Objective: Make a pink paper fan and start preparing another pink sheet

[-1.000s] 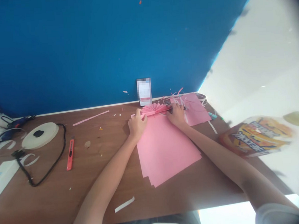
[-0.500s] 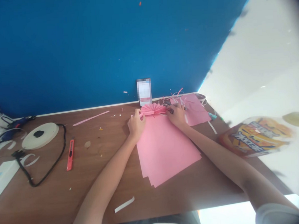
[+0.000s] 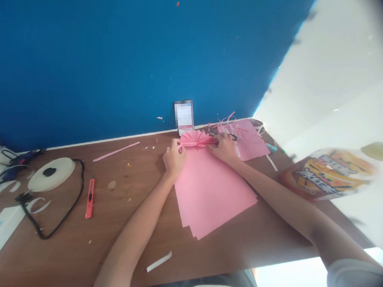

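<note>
Hands pinch opposite ends of the pleated pink paper fan (image 3: 196,138), spreading it: left hand (image 3: 174,158), right hand (image 3: 223,146), above the pink paper stack (image 3: 210,190).

Both forearms are bare to above the elbow. A white short sleeve (image 3: 358,274) covers the right upper arm. Dark clothing (image 3: 200,286) shows at the torso.

Paper fan (image 3: 196,139) lies behind paper stack (image 3: 210,190), knife (image 3: 90,198) left.
</note>
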The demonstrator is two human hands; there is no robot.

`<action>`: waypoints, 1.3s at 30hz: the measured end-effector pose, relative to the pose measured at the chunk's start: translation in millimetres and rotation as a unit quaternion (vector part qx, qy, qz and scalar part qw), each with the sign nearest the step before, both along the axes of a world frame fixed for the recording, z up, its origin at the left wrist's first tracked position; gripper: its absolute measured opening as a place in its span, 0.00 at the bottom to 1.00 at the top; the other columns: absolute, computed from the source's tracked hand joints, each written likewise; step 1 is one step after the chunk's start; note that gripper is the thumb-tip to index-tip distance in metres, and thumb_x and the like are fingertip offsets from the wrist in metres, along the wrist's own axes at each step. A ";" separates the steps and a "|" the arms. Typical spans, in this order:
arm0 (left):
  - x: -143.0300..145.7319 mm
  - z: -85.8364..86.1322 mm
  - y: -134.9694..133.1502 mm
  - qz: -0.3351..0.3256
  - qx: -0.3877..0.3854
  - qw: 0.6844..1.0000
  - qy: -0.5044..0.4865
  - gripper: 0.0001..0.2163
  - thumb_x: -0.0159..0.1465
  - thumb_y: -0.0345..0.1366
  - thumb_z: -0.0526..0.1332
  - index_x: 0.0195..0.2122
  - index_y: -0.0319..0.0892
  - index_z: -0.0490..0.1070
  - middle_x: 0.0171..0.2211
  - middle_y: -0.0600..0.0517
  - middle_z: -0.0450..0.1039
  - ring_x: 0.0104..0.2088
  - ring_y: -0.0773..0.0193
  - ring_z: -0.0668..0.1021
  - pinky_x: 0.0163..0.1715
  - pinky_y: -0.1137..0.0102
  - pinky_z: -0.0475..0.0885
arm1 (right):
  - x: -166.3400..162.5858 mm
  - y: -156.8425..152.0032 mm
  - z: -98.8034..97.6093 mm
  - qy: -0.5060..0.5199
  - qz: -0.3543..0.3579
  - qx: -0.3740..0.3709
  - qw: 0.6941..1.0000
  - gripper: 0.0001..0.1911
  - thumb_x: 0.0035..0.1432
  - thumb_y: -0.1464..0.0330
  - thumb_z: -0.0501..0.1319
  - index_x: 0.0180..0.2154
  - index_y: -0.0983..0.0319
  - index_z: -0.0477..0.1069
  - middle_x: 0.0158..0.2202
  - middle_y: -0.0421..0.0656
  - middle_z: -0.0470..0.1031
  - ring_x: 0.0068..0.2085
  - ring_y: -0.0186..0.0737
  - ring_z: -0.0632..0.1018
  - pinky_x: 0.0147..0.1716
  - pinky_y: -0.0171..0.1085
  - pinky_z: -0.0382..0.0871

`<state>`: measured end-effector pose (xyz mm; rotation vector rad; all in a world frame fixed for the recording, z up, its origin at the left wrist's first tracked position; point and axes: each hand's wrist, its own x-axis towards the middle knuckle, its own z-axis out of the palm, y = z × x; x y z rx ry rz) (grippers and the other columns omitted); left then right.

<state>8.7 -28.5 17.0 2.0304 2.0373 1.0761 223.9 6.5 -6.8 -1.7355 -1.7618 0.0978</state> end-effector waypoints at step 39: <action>1.7 3.1 -5.6 -0.096 0.098 0.985 -0.102 0.14 0.61 0.31 0.57 0.49 0.45 0.61 0.47 0.48 0.73 0.50 0.60 0.76 0.45 0.67 0.70 | 0.1 -12.3 14.7 0.204 0.057 0.120 0.970 0.14 0.53 0.56 0.60 0.33 0.58 0.60 0.31 0.39 0.68 0.28 0.35 0.69 0.30 0.37 0.64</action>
